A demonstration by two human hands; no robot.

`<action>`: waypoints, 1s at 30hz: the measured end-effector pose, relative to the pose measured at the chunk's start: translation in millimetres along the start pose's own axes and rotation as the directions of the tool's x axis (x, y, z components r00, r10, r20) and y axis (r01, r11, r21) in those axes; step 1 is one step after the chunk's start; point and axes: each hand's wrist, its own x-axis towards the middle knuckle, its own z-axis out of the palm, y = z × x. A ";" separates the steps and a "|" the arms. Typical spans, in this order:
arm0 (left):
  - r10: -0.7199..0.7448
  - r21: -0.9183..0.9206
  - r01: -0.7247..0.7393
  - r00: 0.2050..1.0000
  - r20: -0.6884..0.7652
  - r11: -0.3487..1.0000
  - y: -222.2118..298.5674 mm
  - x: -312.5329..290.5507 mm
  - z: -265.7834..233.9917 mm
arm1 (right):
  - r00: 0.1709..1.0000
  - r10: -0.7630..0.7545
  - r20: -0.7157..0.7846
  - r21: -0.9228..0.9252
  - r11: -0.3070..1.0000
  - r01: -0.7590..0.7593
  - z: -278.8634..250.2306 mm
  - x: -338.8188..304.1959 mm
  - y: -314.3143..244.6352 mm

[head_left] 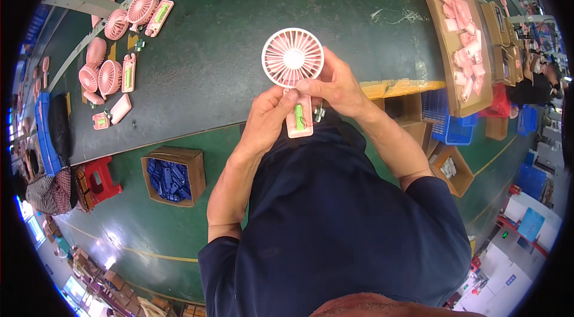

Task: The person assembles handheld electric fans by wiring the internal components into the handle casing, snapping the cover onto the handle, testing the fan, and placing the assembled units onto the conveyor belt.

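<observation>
Both my hands hold a pink handheld fan (293, 59) over the front edge of the green table. Its round grille points up, and below it the handle lies exposed, showing a green battery (299, 117) and thin wire. My left hand (267, 115) is closed on the neck from the left, thumb near the joint. From the right, my right hand (339, 87) grips the head's lower rim, with its thumb pressed at the neck. A small green circuit board (320, 112) hangs beside the handle, below my right hand.
Several pink fans (109, 77) and opened handles with batteries lie on the table's left. A cardboard tray (445, 48) of pink plastic parts stands at the right. On the floor are a box of blue parts (170, 178), a red stool (101, 177) and blue crates (445, 123).
</observation>
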 end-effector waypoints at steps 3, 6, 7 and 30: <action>0.043 -0.069 -0.045 0.999 -0.032 0.997 0.9 3.7 -4.7 | 0.993 -0.111 0.048 -0.025 0.993 0.112 -0.2 1.8 9.4; 0.032 -0.080 -0.036 0.998 -0.048 0.996 -2.9 2.8 -5.8 | 0.992 -0.095 0.088 -0.078 0.992 0.102 -2.8 2.6 8.0; 0.030 -0.080 -0.034 0.998 -0.049 0.996 -2.8 1.8 -4.8 | 0.992 -0.089 0.088 -0.109 0.989 0.098 -2.5 1.9 7.1; -0.001 -0.333 -0.057 0.985 -0.172 0.941 -4.6 4.7 4.2 | 0.659 -0.724 0.205 -0.738 0.328 0.589 -15.7 -11.6 13.8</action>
